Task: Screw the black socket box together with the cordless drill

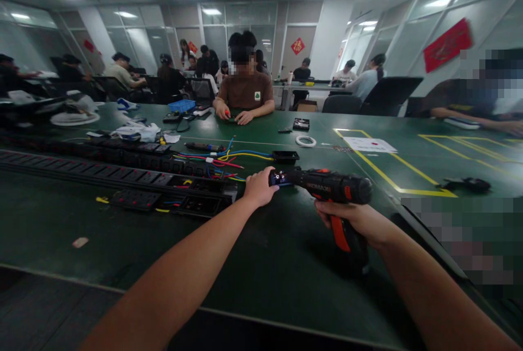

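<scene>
Head view: at 12 o'clock my left hand (259,187) pinches a small dark part (280,177); at 1 o'clock my right hand (359,216) wraps the power drill (333,186). Probably a screw-driving step, calling for straight alignment.

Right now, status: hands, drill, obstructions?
Right hand gripping power drill. Left hand holding small dark part at drill's front end; contact unclear. Black housing with wires just beyond, not between them.
</scene>
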Demonstrator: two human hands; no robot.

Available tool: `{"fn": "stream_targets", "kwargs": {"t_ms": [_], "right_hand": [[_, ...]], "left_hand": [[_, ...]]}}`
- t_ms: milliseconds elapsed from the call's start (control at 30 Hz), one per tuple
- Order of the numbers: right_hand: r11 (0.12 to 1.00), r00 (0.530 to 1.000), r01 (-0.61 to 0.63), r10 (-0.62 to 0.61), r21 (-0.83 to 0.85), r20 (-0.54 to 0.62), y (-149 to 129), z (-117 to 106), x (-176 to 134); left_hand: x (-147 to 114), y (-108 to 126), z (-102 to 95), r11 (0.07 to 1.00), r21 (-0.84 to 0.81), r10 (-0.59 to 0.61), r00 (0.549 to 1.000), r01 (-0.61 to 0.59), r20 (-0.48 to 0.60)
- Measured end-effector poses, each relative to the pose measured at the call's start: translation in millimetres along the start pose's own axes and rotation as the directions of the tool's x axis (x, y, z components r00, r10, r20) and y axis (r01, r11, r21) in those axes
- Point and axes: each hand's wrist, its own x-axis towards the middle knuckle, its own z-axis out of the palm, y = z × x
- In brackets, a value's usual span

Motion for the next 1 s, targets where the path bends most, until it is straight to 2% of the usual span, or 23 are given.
{"fn": "stream_targets", "kwargs": {"t_ms": [1000], "right_hand": [[0.996,0.999,-0.038,0.041,0.086,-0.03,-6.6,4.6,-3.9]], "left_hand": [[0.4,0.3,-0.6,1.0,-0.007,-0.006,1.0,0.006,0.01]]}}
